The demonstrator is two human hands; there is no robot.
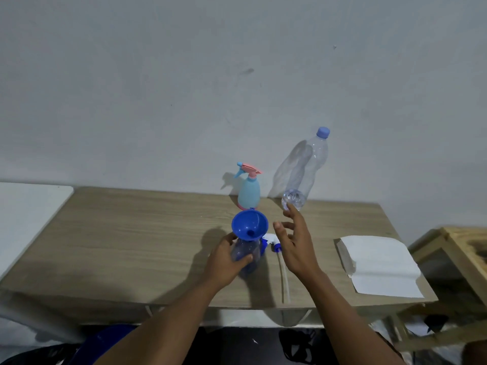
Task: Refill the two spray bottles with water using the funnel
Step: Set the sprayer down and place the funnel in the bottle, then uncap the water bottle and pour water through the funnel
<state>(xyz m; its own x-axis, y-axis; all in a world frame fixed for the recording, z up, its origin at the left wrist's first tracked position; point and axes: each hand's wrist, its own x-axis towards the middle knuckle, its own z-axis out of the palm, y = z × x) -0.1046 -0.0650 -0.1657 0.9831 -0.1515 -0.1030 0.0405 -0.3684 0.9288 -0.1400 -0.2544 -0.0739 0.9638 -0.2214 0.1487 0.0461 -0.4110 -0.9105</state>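
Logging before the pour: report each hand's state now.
Left hand: grips the blue spray bottle with the funnel in it.
Right hand: open, fingers spread, holding nothing, by the water bottle.

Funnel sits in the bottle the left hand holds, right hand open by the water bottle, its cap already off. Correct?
No: the head view shows the blue cap on the water bottle. The rest holds: the funnel sits in the spray bottle that the left hand holds, and the right hand is open by the water bottle.
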